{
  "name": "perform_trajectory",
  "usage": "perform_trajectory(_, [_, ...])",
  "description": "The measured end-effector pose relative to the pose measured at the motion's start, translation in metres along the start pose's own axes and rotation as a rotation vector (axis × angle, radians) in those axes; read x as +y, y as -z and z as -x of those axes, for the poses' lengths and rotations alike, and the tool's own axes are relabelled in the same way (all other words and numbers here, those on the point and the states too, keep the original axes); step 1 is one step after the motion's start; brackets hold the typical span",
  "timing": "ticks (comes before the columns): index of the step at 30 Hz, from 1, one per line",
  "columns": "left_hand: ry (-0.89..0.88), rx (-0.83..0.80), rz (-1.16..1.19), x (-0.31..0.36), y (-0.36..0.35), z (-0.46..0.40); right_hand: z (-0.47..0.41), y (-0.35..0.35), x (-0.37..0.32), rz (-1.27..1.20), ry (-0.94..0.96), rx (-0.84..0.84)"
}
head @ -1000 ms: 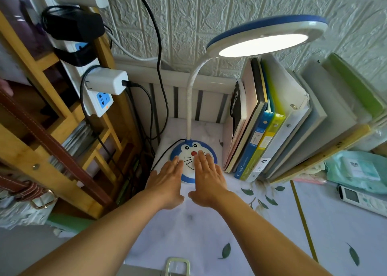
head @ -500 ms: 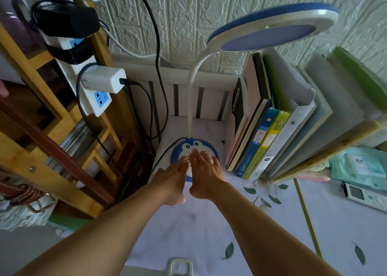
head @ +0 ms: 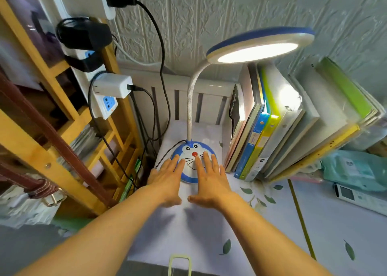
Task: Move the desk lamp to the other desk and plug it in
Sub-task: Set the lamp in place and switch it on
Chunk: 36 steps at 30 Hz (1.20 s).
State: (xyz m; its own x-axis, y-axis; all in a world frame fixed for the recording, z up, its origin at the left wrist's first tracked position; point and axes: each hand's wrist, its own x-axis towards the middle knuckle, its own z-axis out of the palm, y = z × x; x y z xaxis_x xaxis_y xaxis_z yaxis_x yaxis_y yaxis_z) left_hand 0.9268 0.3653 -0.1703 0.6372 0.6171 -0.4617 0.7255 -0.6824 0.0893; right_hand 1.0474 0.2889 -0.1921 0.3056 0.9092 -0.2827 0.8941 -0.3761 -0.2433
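Observation:
The desk lamp stands at the back left of the desk: a round blue base with a cartoon cat face (head: 193, 150), a white flexible neck (head: 191, 104) and a round blue-rimmed head (head: 259, 45) that is lit. Its black cord (head: 165, 154) leaves the base to the left and runs toward the power strip (head: 92, 81) on the wooden shelf. My left hand (head: 167, 177) lies flat with its fingertips on the base's left rim. My right hand (head: 209, 175) lies flat with its fingertips on the base's front, just below the red nose button. Neither hand grips anything.
A row of leaning books and folders (head: 278, 125) stands right beside the lamp. A wooden shelf (head: 69, 150) with a brown strap rises on the left. Several plugs and a white charger (head: 113, 86) sit in the strip. A remote (head: 356, 196) and wipes pack (head: 354, 169) lie far right.
The lamp was lit a second ago, dark half a second ago, and is lit again now. Both hands have spread slightly apart on the base.

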Motion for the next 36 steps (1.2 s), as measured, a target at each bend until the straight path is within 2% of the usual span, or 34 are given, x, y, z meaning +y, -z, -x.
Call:
perform_trajectory(18, [-0.007,-0.006,0.039,0.0,-0.003,-0.003,-0.001,0.0,-0.002,-0.006,-0.032,-0.025])
perform_trajectory(27, [-0.051,-0.035,0.023,-0.01,-0.005,-0.025,-0.028,-0.003,-0.007,-0.015,0.069,-0.017])
perform_trajectory(36, [-0.047,-0.033,0.174,-0.008,-0.008,-0.021,-0.034,-0.019,-0.005,-0.062,0.072,0.059])
